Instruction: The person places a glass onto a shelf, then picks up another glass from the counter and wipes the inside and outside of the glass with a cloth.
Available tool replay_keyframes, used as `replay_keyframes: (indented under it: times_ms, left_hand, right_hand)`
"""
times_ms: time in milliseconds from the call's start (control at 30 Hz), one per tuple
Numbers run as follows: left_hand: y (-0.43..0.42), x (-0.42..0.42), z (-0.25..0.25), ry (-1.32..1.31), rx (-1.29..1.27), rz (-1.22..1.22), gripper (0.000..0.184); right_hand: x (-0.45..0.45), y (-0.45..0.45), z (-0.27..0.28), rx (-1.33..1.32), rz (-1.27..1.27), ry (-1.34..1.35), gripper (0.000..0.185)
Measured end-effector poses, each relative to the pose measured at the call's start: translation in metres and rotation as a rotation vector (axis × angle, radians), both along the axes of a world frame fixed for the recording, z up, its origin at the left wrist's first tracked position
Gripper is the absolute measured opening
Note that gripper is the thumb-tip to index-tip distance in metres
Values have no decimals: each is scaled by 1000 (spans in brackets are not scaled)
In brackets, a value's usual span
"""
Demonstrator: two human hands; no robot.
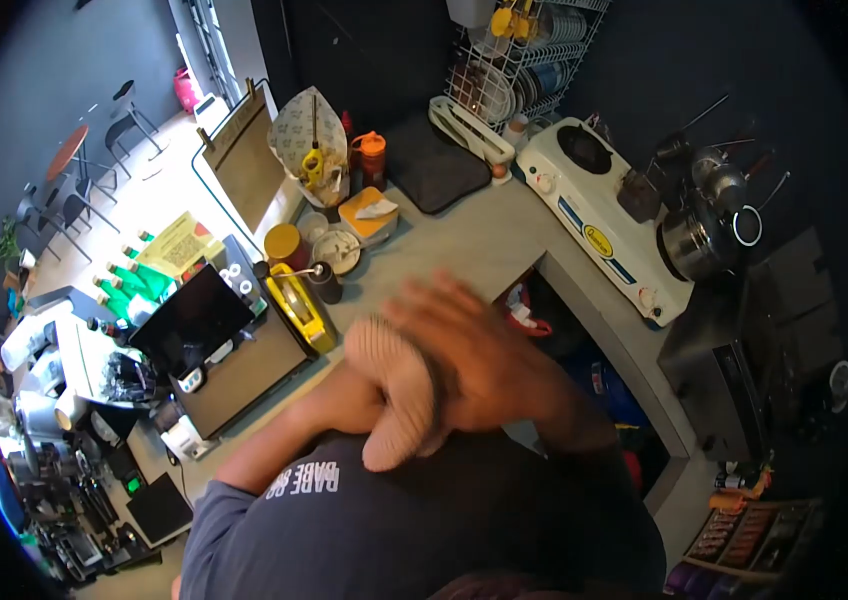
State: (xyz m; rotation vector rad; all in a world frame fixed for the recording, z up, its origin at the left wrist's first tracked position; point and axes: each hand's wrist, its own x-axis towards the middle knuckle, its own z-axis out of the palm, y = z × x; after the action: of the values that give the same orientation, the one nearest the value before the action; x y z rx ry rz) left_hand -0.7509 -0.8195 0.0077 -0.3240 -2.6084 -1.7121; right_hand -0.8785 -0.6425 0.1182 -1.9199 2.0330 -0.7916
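1. Ribbed cloth mostly hides our left hand; we cannot tell its grip.
2. Our right hand, blurred, extends its fingers, unclenched.
3. The cloth is between both, before our shirt.

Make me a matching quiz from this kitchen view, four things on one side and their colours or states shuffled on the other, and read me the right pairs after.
Things:
1. Right hand
2. Stove
3. Shirt
4. Round tabletop

Colours or states:
A. Mostly white
B. Reddish brown
C. Blurred, in front of the body
D. Dark, with white lettering

Right pairs: 1-C, 2-A, 3-D, 4-B
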Motion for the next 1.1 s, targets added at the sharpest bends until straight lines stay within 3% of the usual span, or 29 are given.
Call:
replay_keyframes:
  times_ms: [67,100,167,233,333,367,467,500,600,700,767,933,1000,1100]
  left_hand:
    - [3,-8,27,10,29,23,50]
    - [2,-8,15,-26,7,52,53]
    - [9,-9,-3,187,-1,151,64]
    - [29,-2,3,186,88,301,70]
    - [14,-13,31,173,-32,124,66]
    - [13,-7,23,95,83,127,60]
    - [15,1,9,36,205,145,49]
    - [18,2,16,34,138,166,49]
    - [15,-2,11,43,-53,144,46]
    - [21,-2,8,-90,-171,79,42]
    - [21,-7,0,-179,-290,-9,40]
    - [26,-4,-1,60,-83,76,44]
    - [29,-7,7,40,27,81,45]
    - [22,-8,-30,-92,128,-61,56]
  right_hand:
    - [17,-2,-5,58,-387,180,88]
    - [24,-6,0,41,-322,173,92]
    - [26,-8,0,-1,-102,148,94]
    - [22,-5,-1,25,29,95,92]
    - [7,12,-16,-154,103,-53,83]
    - [3,20,-19,-200,105,-179,76]
    - [-10,29,-22,-137,107,-288,75]
    - [-7,31,-25,-118,77,-341,74]
    - [-10,28,-23,-81,20,-313,71]
    - [-9,8,-25,53,-159,108,68]
    - [1,8,-24,39,-148,52,66]
    - [16,19,-14,24,-32,55,63]
    - [3,26,-30,-120,-58,-118,64]
    - [-3,32,-53,-263,-70,-538,66]
